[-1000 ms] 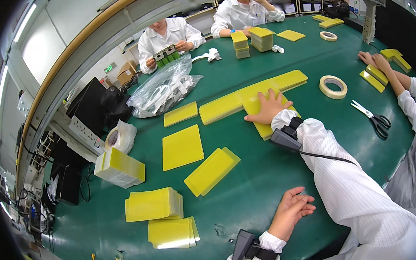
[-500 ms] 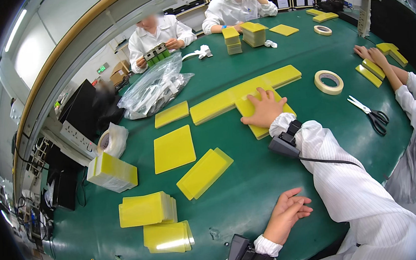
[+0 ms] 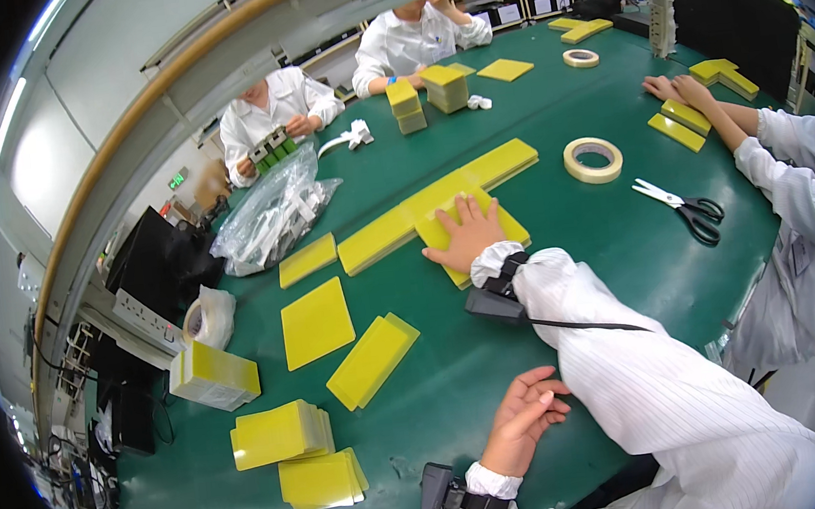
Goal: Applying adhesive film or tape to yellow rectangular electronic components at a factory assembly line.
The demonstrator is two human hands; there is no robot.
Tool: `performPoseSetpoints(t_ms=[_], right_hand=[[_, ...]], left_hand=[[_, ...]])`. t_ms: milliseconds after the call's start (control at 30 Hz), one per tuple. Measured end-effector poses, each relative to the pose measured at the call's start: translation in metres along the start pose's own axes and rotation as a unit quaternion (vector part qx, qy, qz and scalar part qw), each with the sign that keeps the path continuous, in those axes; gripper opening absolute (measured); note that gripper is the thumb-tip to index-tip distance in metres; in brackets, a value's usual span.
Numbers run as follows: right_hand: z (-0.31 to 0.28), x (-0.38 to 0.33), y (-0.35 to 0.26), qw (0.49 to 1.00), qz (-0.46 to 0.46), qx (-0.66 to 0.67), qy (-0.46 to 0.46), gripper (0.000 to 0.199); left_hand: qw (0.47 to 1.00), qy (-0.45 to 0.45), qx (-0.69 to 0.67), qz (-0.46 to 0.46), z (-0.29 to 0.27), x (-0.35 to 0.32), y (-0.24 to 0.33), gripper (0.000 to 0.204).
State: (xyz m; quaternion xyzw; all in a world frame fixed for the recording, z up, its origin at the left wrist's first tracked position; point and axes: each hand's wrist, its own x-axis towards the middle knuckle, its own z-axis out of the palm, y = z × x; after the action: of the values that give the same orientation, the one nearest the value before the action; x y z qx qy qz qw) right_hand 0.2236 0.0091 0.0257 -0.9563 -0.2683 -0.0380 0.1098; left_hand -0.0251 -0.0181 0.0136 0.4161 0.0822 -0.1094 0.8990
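Note:
My right hand (image 3: 471,233) lies flat with spread fingers on a short stack of yellow sheets (image 3: 506,222). That stack rests against a long row of yellow strips (image 3: 385,225). Nearer me, my left hand (image 3: 520,423) hovers over or rests on the green table with loosely bent fingers, holding nothing. To its left are a fanned pair of yellow strips (image 3: 373,361), a square yellow sheet (image 3: 317,323) and a small yellow strip stack (image 3: 308,260). Two more piles of yellow sheets (image 3: 276,434) lie at the near left, one partly overlapping the other.
A wrapped yellow block (image 3: 213,375) and tape roll (image 3: 206,318) stand at left, behind them a clear plastic bag (image 3: 272,218). Tape (image 3: 593,160) and black-handled scissors (image 3: 688,208) lie at right. Co-workers in white sit across and at right; one holds a green part (image 3: 273,151).
The whole view has shifted, with the table's things appearing further left. My right hand stays flat on the yellow stack, and my left hand remains loosely bent.

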Motion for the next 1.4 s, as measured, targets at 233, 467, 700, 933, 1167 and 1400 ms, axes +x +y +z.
performPoseSetpoints(t_ms=[233, 467, 700, 933, 1167, 1400], right_hand=[[0.015, -0.032, 0.0, 0.997, -0.041, 0.052, -0.05, 0.079], [0.004, -0.11, -0.019, 0.994, -0.088, -0.024, -0.061, 0.085], [0.058, -0.138, -0.062, 0.932, -0.081, 0.321, 0.148, 0.046], [0.058, -0.131, -0.076, 0.85, -0.076, 0.498, 0.151, 0.025], [0.051, -0.12, -0.072, 0.755, -0.026, 0.654, 0.037, 0.02], [0.065, -0.119, -0.066, 0.397, -0.038, 0.917, -0.008, 0.022]], left_hand=[[0.976, 0.056, -0.009, 0.209, -0.021, 0.004, 0.008, 0.041], [0.925, 0.216, -0.021, 0.313, -0.036, 0.001, 0.015, 0.043], [0.86, 0.282, 0.103, 0.412, -0.047, 0.018, 0.011, 0.032], [0.834, 0.275, 0.258, 0.403, -0.055, 0.012, 0.017, 0.016], [0.789, 0.25, 0.4, 0.395, -0.052, 0.015, 0.013, 0.017], [0.686, 0.165, 0.587, 0.398, -0.036, 0.052, 0.038, 0.018]])
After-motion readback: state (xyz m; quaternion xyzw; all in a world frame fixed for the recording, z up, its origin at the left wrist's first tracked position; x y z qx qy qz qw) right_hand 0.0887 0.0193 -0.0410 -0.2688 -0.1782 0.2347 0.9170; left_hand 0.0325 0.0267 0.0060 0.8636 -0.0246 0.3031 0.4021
